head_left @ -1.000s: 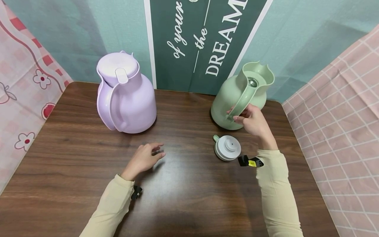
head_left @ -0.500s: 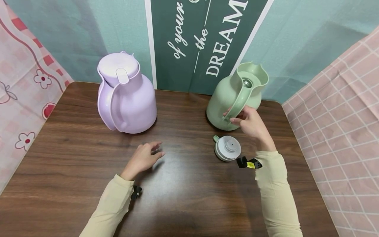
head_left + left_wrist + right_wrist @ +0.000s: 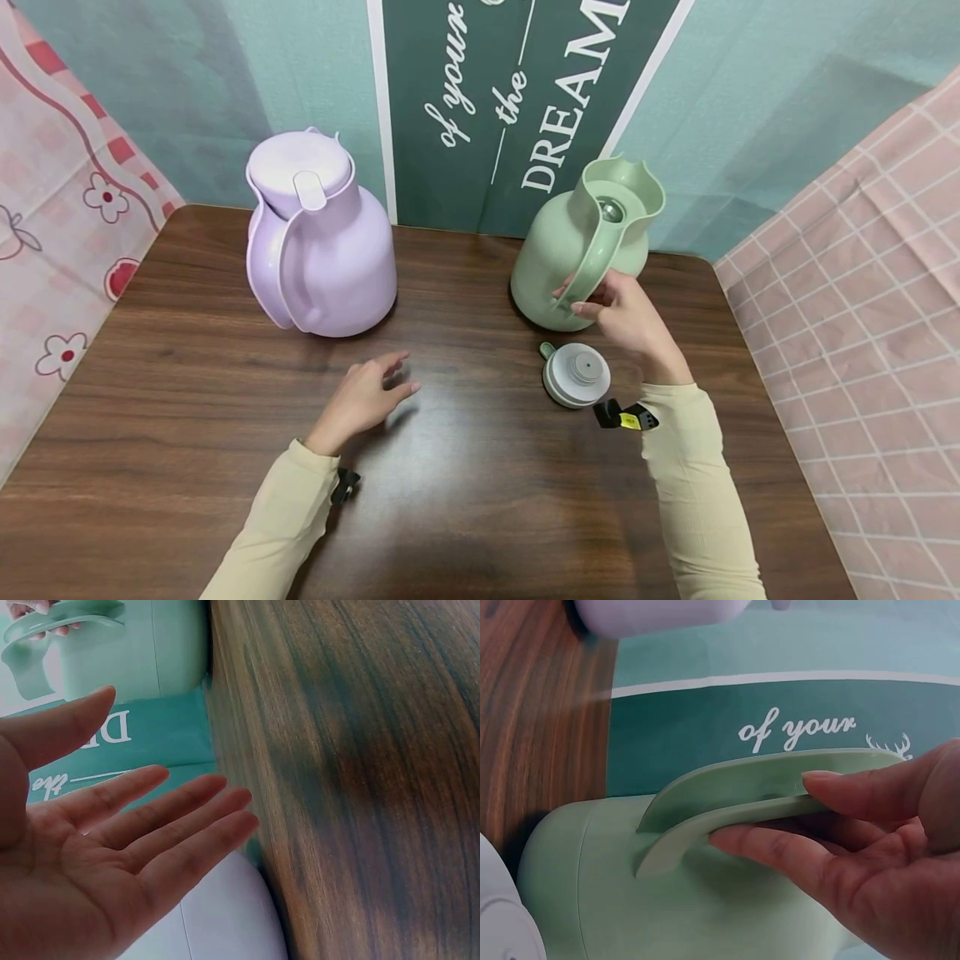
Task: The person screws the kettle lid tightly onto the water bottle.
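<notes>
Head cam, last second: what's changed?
The green jug has shifted left, towards the purple jug, with the right hand moving along on its handle. Nothing was newly grasped or let go. The purple jug, the round lid on the table and the open left hand stayed essentially put.

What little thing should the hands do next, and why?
Maybe the left hand should reach for the lid: the green jug is open, its lid lies on the table, the right hand holds the handle and the left is empty.
</notes>
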### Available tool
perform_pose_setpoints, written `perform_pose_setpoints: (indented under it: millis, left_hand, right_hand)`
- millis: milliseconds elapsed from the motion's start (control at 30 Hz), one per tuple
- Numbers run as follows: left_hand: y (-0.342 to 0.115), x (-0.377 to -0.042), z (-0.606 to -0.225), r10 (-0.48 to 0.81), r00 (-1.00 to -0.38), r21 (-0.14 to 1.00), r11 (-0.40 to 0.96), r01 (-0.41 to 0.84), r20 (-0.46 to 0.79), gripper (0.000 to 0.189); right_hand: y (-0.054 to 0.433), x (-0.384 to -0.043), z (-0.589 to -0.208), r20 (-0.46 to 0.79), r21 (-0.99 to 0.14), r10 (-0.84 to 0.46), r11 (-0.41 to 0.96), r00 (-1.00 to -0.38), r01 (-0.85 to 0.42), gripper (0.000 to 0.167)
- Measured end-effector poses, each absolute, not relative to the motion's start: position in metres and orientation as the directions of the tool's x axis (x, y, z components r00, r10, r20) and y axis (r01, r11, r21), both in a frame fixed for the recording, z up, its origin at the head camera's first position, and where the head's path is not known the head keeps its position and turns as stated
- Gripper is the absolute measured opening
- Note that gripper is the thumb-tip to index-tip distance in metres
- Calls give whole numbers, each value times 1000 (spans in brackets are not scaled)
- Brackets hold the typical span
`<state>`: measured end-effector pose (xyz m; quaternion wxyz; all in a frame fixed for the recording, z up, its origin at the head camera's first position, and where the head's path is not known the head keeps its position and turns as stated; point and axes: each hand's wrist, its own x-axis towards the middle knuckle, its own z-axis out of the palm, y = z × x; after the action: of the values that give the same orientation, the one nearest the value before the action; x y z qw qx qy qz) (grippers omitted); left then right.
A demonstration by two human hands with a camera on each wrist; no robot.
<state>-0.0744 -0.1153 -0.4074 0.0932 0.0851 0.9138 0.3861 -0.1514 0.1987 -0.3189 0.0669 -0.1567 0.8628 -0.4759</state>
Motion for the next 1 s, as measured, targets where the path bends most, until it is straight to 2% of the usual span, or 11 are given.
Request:
perform_pose_setpoints:
  millis: [233, 467, 1000]
  left_hand:
    - [-114, -75, -405, 235, -967, 711, 697, 96, -101, 48]
    - [-113, -75, -400, 216, -965, 700, 712, 53, -147, 48]
    - [-106, -82, -395, 204, -965, 695, 718, 32, -166, 55]
  right_hand:
    - [193, -150, -317, 44, -839, -377, 489, -925, -239, 24]
    - [187, -149, -317, 62, -846, -434, 455, -899, -278, 23]
    - [174, -141, -318, 45, -863, -496, 417, -867, -284, 24]
